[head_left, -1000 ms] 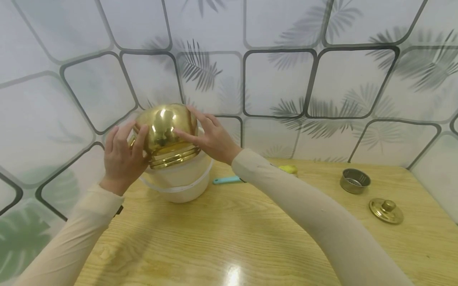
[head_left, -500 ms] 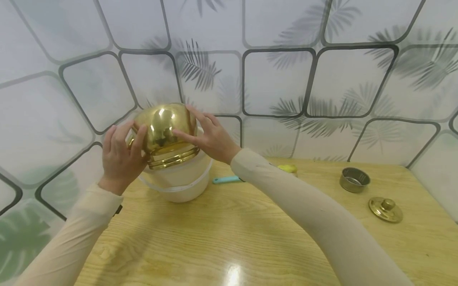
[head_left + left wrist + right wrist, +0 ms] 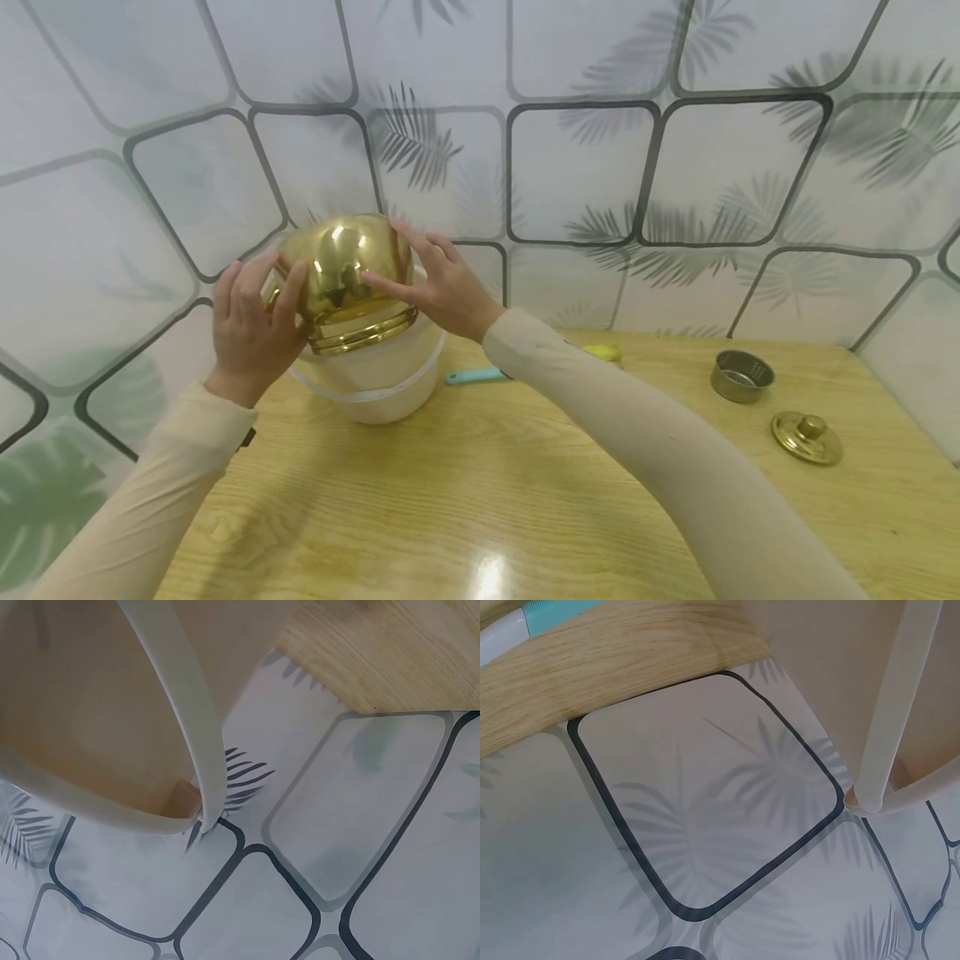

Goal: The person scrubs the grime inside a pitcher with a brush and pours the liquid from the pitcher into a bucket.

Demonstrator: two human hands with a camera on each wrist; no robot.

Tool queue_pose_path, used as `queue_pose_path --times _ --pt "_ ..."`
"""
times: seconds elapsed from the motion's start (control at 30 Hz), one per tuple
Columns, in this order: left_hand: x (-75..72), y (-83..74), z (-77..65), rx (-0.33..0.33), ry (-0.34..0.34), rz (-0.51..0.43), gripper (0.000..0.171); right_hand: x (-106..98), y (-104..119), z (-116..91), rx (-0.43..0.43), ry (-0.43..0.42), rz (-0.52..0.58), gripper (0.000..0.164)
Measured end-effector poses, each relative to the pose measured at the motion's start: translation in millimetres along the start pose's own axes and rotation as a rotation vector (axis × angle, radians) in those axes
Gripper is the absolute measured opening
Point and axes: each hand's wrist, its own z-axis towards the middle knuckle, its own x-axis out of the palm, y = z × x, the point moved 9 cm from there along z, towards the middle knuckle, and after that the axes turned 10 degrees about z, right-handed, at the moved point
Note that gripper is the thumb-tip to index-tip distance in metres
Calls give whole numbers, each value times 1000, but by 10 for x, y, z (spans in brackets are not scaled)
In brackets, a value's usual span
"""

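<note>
A shiny gold teapot (image 3: 341, 262) is tipped bottom up over the mouth of a white bucket (image 3: 390, 396) at the left of the table. My left hand (image 3: 255, 329) holds its left side, fingers bent around it near a small gold part that is mostly hidden. From the right, my right hand (image 3: 442, 287) grips the teapot between thumb and fingers. In the left wrist view the inside of the bucket (image 3: 90, 720) shows; in the right wrist view its wall (image 3: 810, 667) appears. Neither hand is visible in the wrist views.
A turquoise handle (image 3: 476, 377) lies right of the bucket, partly behind my right sleeve, with something yellow (image 3: 606, 353) beyond. Farther right on the wooden table (image 3: 450, 500) are a perforated metal strainer (image 3: 741, 377) and a gold lid (image 3: 807, 438). Patterned walls stand behind and left.
</note>
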Motion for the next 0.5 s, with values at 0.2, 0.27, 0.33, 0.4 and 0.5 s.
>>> queue_pose_path --times 0.2,0.27,0.33,0.4,0.5 --pt "-25 1 31 4 -19 4 65 -15 -8 21 5 9 22 56" --pt "-33 -2 49 4 -25 7 66 -19 -11 27 9 14 31 56" --pt "-40 -7 71 2 -30 8 66 -27 -11 34 11 13 33 57" --pt "-48 -10 89 0 -34 11 67 -33 -12 39 12 12 36 57" --pt "-57 -13 109 -8 -37 15 70 -41 -10 48 12 8 36 56"
